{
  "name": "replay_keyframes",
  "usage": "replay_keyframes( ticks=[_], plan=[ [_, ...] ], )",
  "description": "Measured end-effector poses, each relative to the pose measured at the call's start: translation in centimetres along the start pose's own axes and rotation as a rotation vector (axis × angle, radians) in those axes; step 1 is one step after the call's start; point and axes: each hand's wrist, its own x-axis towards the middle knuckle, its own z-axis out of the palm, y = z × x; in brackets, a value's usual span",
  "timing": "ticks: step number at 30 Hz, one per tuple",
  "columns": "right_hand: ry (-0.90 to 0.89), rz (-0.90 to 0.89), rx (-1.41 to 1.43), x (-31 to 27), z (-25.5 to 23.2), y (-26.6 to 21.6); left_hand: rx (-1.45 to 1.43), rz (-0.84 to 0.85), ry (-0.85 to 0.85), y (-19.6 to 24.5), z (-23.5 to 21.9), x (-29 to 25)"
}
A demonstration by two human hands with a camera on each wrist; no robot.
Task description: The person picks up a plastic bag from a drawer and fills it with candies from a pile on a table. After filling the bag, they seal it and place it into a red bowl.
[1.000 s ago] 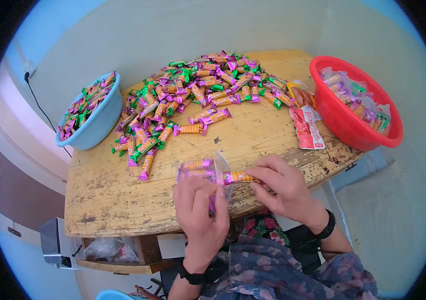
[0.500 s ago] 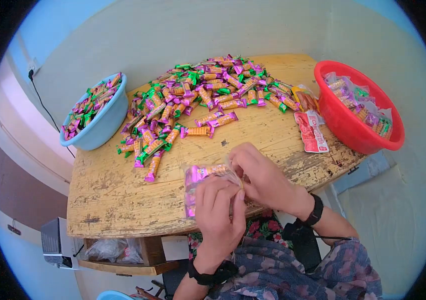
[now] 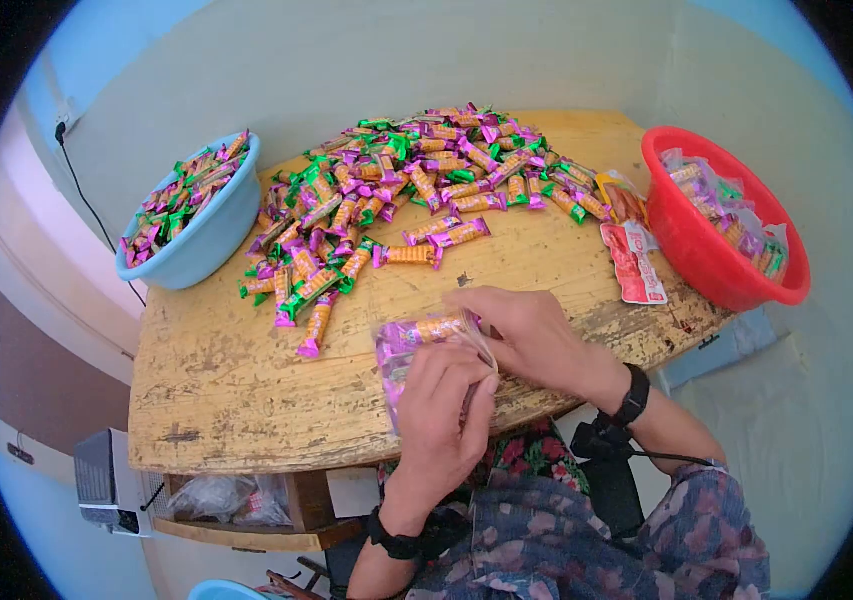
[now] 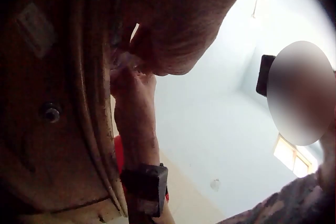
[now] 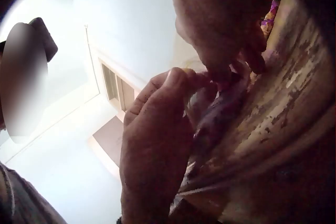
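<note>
A clear plastic bag (image 3: pixel 393 372) with several purple-wrapped snack sticks lies near the table's front edge. The left hand (image 3: pixel 443 405) pinches the bag's right side near its mouth, thumb against curled fingers; the right wrist view shows this hand (image 5: pixel 157 129) gripping the clear film. Close beside it, the right hand (image 3: pixel 536 335) has its fingers at the bag's mouth, on the end of a stick (image 3: pixel 438 327) lying along the bag's top. Its fingertips are partly hidden in every view. In the left wrist view the right hand (image 4: pixel 135 90) meets the left at the film.
A large heap of purple and green wrapped sticks (image 3: pixel 346 200) covers the table's back. A blue basin (image 3: pixel 208 245) of sticks stands left, a red basin (image 3: pixel 706 250) of filled bags right. A red-and-white packet (image 3: pixel 633 265) lies near it. Below, an open drawer (image 3: pixel 246 538) holds plastic bags.
The stick that the right hand held outside the bag is now inside it. The right hand has moved left to the bag's mouth, and the left hand has shifted slightly right.
</note>
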Motion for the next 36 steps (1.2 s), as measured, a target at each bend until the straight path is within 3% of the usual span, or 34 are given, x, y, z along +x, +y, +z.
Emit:
replay_keyframes(
  ticks=[4, 8, 11, 14, 19, 25, 28, 31, 34, 36],
  plan=[
    [-0.060, 0.120, -0.018, 1.0, 0.1, -0.4, 0.076, 0.017, 0.033, -0.3, -0.5, -0.2],
    [-0.069, 0.086, -0.036, 1.0, 0.3, -0.1, 0.333, -0.019, 0.140, -0.3, -2.5, -0.1],
    [-0.101, 0.127, -0.054, 1.2, 0.1, -0.1, 0.401, -0.160, 0.201, -1.9, -2.7, -0.6],
    [-0.087, 0.120, 0.021, 1.4, 0.2, 0.3, 0.306, -0.260, 0.128, -2.7, -2.8, -1.1],
    [-0.135, 0.119, 0.193, 1.6, 0.3, 0.8, 0.251, -0.286, 0.117, -2.6, -2.7, -1.1],
    [-0.211, 0.209, 0.106, 2.3, 0.6, 0.9, 0.262, -0.263, 0.036, -2.4, -2.9, -0.8],
    [-0.152, 0.205, 0.088, 2.2, 0.9, 0.5, 0.291, -0.254, 0.026, -2.3, -2.8, -0.9],
    [-0.217, 0.230, 0.057, 2.4, 0.3, 0.9, 0.337, -0.235, 0.004, -2.1, -3.0, -1.2],
    [-0.481, 0.207, 0.124, 3.9, -2.2, 1.8, 0.325, -0.257, 0.015, -2.0, -2.7, -1.2],
    [-0.453, 0.051, 0.226, 4.5, -3.6, 3.9, 0.305, -0.269, 0.032, -2.0, -2.6, -1.1]
  ],
)
